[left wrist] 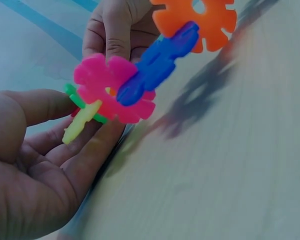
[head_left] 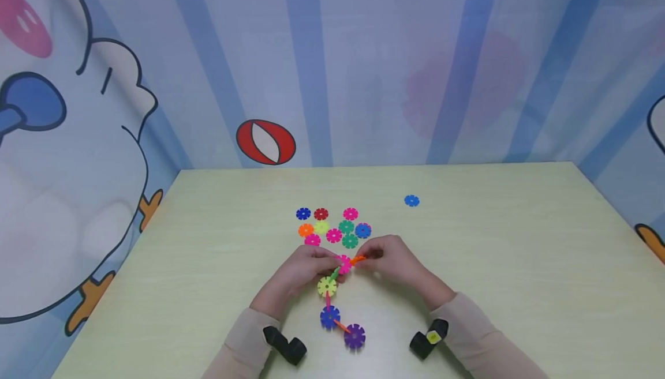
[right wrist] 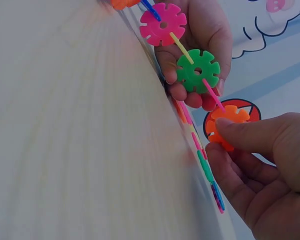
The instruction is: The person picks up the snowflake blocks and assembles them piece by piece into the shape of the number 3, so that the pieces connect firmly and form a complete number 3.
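Observation:
A zigzag chain of slotted plastic snowflake discs runs from a purple disc near me, through a blue disc and a yellow disc, to a pink disc between my hands. My left hand holds the chain with thumb and fingers around its green disc and the pink one beyond; exact contact is partly hidden. With thumb and fingers my right hand pinches the orange end disc, which meets the pink disc's edge. In the left wrist view another orange disc hangs over the table.
Loose discs lie flat just beyond my hands, among them a dark blue disc, a red disc and a green disc. A lone blue disc lies farther right. A printed curtain stands behind the table.

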`<state>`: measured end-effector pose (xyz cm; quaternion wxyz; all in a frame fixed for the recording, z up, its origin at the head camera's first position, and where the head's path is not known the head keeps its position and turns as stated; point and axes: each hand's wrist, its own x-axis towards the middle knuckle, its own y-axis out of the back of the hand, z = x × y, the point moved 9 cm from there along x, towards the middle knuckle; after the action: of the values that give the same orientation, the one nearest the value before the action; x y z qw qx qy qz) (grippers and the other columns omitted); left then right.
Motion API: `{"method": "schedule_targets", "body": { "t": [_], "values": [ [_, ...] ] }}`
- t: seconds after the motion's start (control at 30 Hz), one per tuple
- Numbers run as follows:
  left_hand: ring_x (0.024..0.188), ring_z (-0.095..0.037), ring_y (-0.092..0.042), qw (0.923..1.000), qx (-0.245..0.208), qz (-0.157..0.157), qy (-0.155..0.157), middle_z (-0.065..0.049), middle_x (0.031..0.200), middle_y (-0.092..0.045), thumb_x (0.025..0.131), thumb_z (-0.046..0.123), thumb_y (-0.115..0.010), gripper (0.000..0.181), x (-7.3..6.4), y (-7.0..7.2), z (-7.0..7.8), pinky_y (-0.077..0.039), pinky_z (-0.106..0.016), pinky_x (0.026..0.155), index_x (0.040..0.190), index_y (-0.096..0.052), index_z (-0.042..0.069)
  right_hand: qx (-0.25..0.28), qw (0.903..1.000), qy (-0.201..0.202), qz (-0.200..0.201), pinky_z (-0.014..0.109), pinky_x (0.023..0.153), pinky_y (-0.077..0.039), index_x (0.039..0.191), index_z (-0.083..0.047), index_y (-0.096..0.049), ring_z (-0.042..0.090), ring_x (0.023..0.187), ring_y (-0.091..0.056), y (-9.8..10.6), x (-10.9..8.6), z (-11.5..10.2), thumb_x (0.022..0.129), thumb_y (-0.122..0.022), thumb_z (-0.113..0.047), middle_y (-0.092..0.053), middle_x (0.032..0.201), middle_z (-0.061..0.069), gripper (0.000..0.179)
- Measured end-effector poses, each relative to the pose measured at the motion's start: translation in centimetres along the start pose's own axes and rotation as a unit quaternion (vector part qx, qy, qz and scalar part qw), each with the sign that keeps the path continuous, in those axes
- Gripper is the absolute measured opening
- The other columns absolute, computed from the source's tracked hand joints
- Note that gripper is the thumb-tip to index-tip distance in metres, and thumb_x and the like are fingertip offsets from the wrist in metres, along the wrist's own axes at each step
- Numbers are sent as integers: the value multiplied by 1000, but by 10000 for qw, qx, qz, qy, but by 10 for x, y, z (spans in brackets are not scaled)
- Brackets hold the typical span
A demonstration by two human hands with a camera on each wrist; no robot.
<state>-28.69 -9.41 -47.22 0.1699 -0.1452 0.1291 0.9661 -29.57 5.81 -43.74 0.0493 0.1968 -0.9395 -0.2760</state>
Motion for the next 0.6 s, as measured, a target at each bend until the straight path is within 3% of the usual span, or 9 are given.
{"method": "schedule_targets", "body": {
  "t": [0.4,0.6],
  "values": [
    [85,-17,-63,9999,144,79,-16,-6,92,-71,92,20,-64,24,-1,1,2,-54,-27,78,104,-72,0,-175,9997,-103,142,26,71,-51,87,-8,-75,13,76,-57,0,1,1,83,-73,-4,-69,83,-1,6],
    [81,-17,-66,9999,7,84,-80,-10,88,-73,93,16,-63,23,-1,-1,0,-54,-27,77,103,-71,-3,-102,9995,-247,158,26,69,-51,84,-5,-75,13,73,-57,-2,0,2,81,-76,-5,-69,79,-2,3]
  ]
}}
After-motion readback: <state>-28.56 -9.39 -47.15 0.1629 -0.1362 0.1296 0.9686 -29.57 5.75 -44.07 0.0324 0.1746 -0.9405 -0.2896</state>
